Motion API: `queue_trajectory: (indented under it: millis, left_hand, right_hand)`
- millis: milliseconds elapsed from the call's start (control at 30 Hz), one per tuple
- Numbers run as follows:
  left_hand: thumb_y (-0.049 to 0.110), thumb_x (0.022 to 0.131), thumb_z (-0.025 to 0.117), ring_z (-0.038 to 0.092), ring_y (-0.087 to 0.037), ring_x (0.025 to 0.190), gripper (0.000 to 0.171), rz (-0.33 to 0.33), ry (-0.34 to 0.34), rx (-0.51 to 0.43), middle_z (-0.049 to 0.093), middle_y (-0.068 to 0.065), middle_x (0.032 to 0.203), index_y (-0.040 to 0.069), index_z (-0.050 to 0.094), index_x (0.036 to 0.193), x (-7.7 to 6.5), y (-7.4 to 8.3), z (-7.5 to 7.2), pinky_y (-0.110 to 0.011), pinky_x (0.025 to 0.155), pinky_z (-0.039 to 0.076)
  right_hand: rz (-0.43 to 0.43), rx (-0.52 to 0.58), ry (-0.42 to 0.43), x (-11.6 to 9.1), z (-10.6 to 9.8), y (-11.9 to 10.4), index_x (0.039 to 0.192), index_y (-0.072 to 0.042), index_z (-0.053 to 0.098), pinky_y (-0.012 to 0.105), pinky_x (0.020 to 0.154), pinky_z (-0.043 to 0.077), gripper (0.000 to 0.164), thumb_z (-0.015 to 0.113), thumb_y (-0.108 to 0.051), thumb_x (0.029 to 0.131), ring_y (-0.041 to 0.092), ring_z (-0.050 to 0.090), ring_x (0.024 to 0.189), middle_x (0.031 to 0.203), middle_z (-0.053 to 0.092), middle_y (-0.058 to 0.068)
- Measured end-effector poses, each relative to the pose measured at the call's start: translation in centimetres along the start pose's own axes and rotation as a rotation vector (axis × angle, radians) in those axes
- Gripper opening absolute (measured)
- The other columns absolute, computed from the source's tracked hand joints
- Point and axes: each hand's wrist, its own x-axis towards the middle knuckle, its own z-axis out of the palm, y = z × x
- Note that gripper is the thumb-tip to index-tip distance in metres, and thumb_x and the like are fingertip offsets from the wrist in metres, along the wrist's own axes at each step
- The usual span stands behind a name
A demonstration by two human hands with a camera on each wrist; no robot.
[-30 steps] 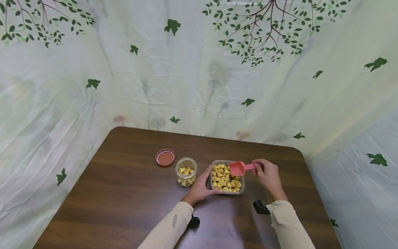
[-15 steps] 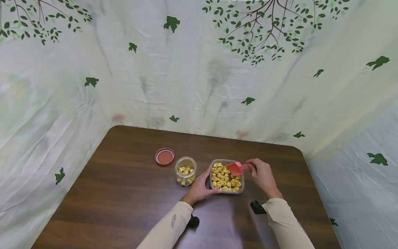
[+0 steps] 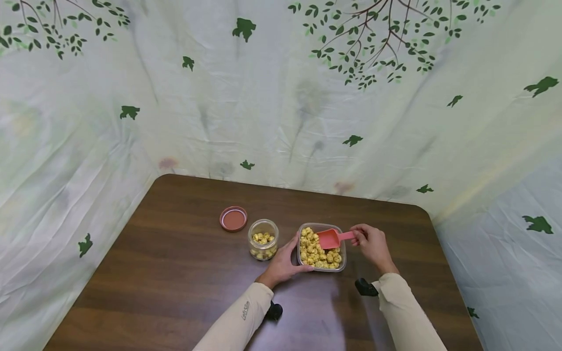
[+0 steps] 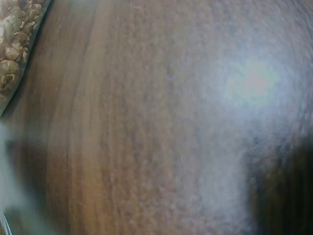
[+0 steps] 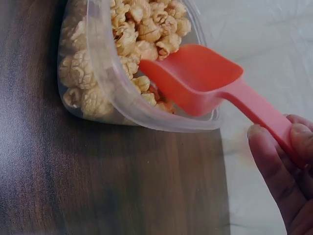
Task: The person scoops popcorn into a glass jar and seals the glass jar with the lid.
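A clear plastic container [image 3: 342, 261] of caramel popcorn [image 3: 312, 253] stands on the brown table. My left hand [image 3: 282, 265] holds its near-left corner, thumb along the front and fingers along the left side. With fingers and thumb, my right hand [image 3: 374, 247] pinches the handle of a pink-red scoop [image 5: 200, 73]. The scoop's bowl is inside the container's far-right part, its front edge against the popcorn. No popcorn shows in the bowl. Only the container's popcorn [image 4: 12, 46] appears at the left wrist view's corner; the left hand is out of that view.
An uncovered clear jar [image 3: 263, 243] partly filled with popcorn stands just left of the left hand. Its reddish lid [image 3: 233, 219] lies farther left on the table [image 3: 175, 263]. A pale curtain [image 3: 263, 107] with leaf prints hangs behind the table.
The right hand and scoop have moved left and lower into the container, and the scoop's bowl has come against the popcorn. The left hand keeps its place at the container.
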Motion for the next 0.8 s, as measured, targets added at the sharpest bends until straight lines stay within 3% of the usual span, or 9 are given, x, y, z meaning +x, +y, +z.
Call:
queue_trajectory:
  millis: [400,800]
  left_hand:
    - [0.042,0.073,0.082,0.031,-0.03,0.14,0.108,-0.012,-0.015,0.0,0.031,-0.02,0.152,0.006,0.019,0.154,0.0,0.1,-0.1,-0.042,0.112,0.03]
    - [0.043,0.074,0.082,0.032,-0.03,0.14,0.108,-0.008,-0.018,0.01,0.03,-0.019,0.153,0.008,0.019,0.154,-0.1,0.2,-0.1,-0.043,0.112,0.03]
  right_hand:
    - [0.047,0.086,-0.096,0.5,-0.3,1.3,0.105,0.011,0.064,0.046,0.067,0.057,0.015,0.054,0.004,0.095,0.024,0.066,0.067,0.08,0.066,0.017]
    - [0.094,0.116,-0.125,1.1,0.0,1.7,0.105,0.012,0.062,0.049,0.069,0.056,0.016,0.052,0.005,0.096,0.02,0.063,0.066,0.089,0.064,0.029]
